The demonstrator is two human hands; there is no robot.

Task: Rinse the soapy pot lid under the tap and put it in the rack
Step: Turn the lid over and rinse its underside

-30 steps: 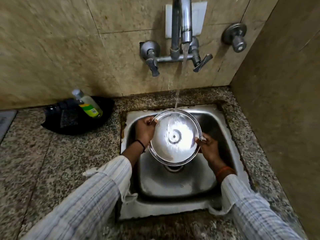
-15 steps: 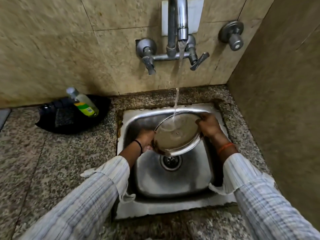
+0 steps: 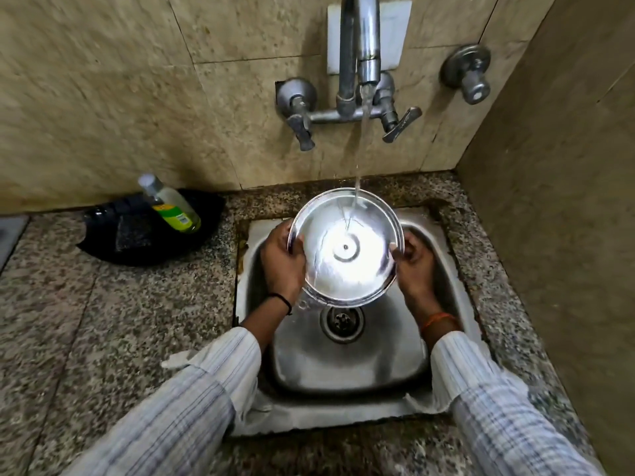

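Note:
A round steel pot lid (image 3: 345, 247) is held over the steel sink (image 3: 347, 369), its shiny inner face toward me. My left hand (image 3: 282, 262) grips its left rim and my right hand (image 3: 412, 266) grips its right rim. Water streams from the tap (image 3: 367, 56) onto the lid's upper right part and runs off its lower edge. No rack is in view.
A black tray (image 3: 151, 235) with a soap bottle (image 3: 170, 206) and a dark scrub pad sits on the granite counter left of the sink. The drain (image 3: 342, 321) lies below the lid. A tiled wall rises close on the right, with a separate valve (image 3: 469, 75) at the back.
The lid was tilted flatter with my right hand at its far rim; now it is turned back up facing me, raised under the stream, with my right hand on its right side.

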